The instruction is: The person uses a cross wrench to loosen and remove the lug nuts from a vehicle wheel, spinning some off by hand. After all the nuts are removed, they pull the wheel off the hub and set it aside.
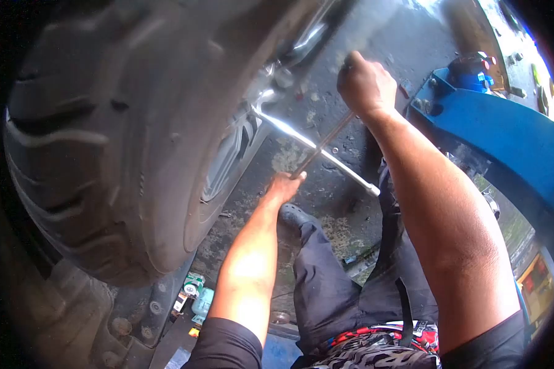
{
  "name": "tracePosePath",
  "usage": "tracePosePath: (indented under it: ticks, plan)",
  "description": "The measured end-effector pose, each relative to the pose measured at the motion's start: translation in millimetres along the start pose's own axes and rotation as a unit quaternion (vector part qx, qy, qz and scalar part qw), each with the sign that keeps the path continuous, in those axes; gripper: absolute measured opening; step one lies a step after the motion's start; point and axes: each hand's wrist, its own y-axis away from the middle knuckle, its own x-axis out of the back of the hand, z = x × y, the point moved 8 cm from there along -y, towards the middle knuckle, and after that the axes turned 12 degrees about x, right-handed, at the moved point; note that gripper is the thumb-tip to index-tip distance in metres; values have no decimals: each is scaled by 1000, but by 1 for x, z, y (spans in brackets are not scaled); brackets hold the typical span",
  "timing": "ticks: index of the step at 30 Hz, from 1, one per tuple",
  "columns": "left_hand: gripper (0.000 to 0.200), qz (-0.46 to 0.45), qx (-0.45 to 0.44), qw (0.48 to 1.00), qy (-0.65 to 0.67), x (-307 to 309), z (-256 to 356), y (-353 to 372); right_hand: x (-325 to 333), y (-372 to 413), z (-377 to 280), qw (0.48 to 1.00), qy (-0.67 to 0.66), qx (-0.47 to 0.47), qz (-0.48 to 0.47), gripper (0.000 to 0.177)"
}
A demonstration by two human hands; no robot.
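A cross-shaped lug wrench (345,167) reaches from the wheel's rim (231,154) out over the floor, its bright free end near my dark trousers. My left hand (284,187) is closed round the lower end of the wrench's darker crossbar. My right hand (367,85) is closed in a fist round the crossbar's upper end. The wrench's inner end meets the wheel's middle, where glare hides the fit. A large black tyre (123,135) fills the left side of the view, beside the rim.
A blue curved metal arm (505,132) stands at the right, with blue and red parts (472,72) behind it. Small bottles (198,295) lie at the lower left. My dark shoe (295,216) rests on the stained floor (258,240). A small nut (335,150) lies there too.
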Motion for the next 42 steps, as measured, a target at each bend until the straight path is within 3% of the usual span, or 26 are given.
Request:
tracePosePath:
  ticks: [11,15,18,22,26,29,36,39,42]
  plan:
    - [40,12,82,996,-21,4,3,26,-15,-16,11,998,-41,9,-41,11]
    - [41,31,107,993,-29,0,-12,29,-33,-29,22,995,-30,-16,-97,19]
    - [43,23,150,988,-33,0,-22,31,-40,-29,23,995,-51,-27,-82,22]
    - [43,28,102,993,-48,1,-17,22,-28,-26,22,997,-41,-15,-64,21]
    - [42,20,137,990,-27,11,-4,44,-35,-26,26,998,-50,-8,-48,18]
    - [41,34,85,995,-30,0,-13,27,-36,-27,28,996,-67,-7,-53,18]
    - [41,47,198,979,-23,17,6,73,-51,-40,35,992,-119,16,-43,9]
    - [41,58,157,985,-32,9,-6,50,-44,-32,32,990,-111,47,-71,23]
    - [42,46,151,987,-24,9,-11,45,-45,-29,32,981,-94,46,-162,24]
